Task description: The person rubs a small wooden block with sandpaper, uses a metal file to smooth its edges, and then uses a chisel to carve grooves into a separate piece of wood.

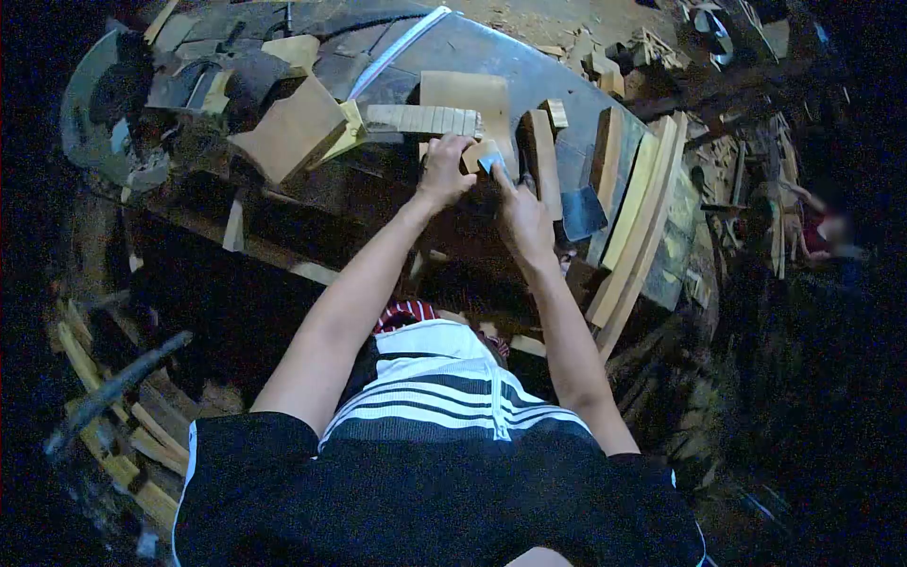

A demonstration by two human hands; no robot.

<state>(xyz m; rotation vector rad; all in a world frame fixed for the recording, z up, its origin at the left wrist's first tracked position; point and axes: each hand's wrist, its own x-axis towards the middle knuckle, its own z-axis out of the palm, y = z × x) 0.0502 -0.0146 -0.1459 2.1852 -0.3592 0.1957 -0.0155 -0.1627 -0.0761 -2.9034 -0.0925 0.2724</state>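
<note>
My left hand is closed around the near side of a small light-brown wooden block, with its fingers above and the thumb below. My right hand grips a tool whose flat, bluish blade meets that block; its index finger points along the tool, and the handle is mostly hidden. Just beyond my left fingers lies a pale grey bar marked by crosswise lines. A wide tan board lies behind it. To the right of my right hand are a long wooden piece and a dark blue flat piece.
Long wooden strips line the workbench's right side. A brown board and other wood pieces lie at the left. Wood scraps cover the ground behind. A person is at the far right.
</note>
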